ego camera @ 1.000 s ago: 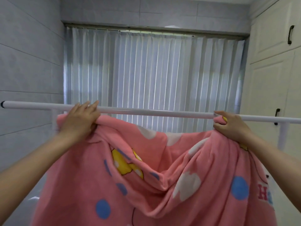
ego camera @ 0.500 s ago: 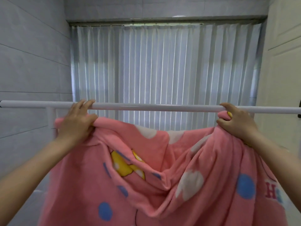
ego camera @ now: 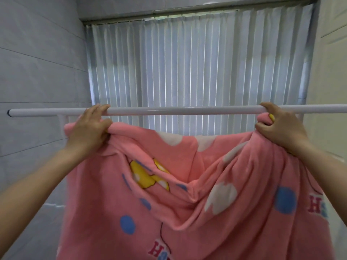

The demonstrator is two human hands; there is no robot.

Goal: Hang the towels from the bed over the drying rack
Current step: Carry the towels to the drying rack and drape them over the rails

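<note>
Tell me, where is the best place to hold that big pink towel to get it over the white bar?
Probably the pink towel is best held by its top edge near the two corners, from the near side below the white bar, as the left hand and right hand do. It sags deeply in the middle, so a wide-apart hold keeps the edge spread.

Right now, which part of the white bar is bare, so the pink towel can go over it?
The white bar is bare between the left hand and the right hand, and from the left hand out to its capped end. It is crowded at both hands, where the pink towel is bunched just under the bar.
</note>
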